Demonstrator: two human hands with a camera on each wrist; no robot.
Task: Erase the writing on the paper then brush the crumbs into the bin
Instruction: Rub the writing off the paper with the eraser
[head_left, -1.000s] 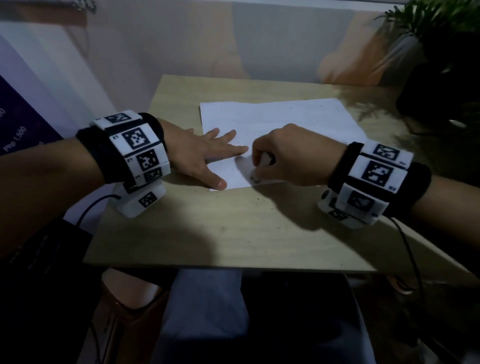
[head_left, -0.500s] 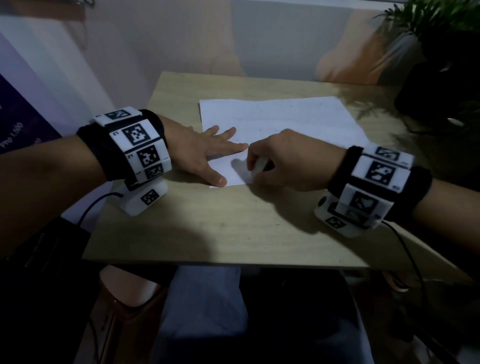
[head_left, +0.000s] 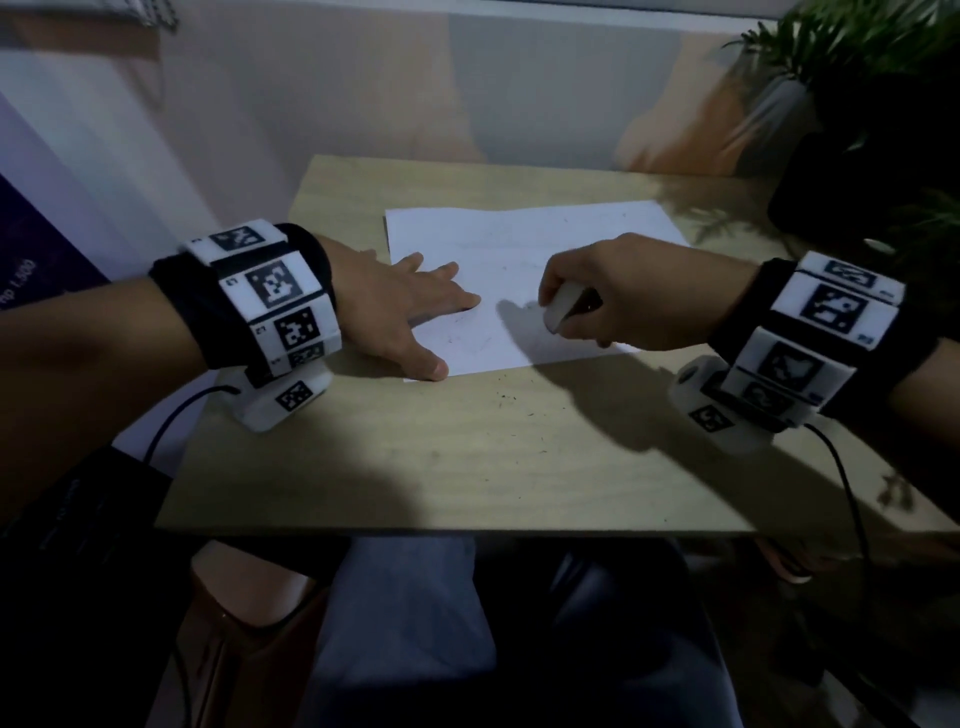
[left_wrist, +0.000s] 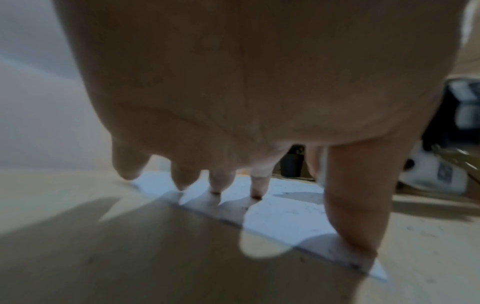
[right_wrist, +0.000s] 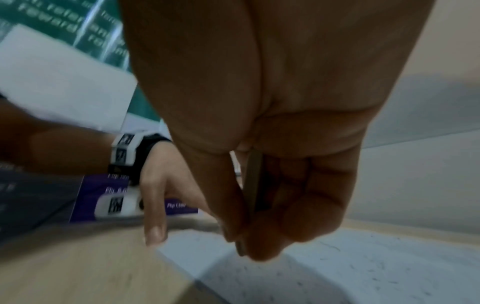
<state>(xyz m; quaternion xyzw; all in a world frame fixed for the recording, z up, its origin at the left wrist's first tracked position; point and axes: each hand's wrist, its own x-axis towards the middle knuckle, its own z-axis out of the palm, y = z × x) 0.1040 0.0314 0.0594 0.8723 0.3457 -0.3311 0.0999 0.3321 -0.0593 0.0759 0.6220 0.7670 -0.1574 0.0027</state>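
1. The paper (head_left: 524, 270) is lying flat on the wooden table (head_left: 467, 457), towards its far side. Faint marks are being seen near its front left corner; whether they are writing or smudges cannot be told.
2. The sheet is being pinned at that corner by the left hand (head_left: 400, 312), fingers straight and spread, tips and thumb pressing down on the paper.
3. The eraser (head_left: 561, 309) is being pinched in the curled fingers of the right hand (head_left: 634, 296), its lower end at or just above the paper; contact cannot be confirmed.
4. Dark crumbs (head_left: 506, 399) are lying scattered on the table just in front of the sheet, with more specks on the paper itself.
5. No bin is being shown in any view.
6. Risks being judged: a hard stroke away from the pinned corner could buckle or tear the sheet; crumbs could be swept onto the floor if the bin is not positioned at the table edge first; a smudged eraser could smear the marks.
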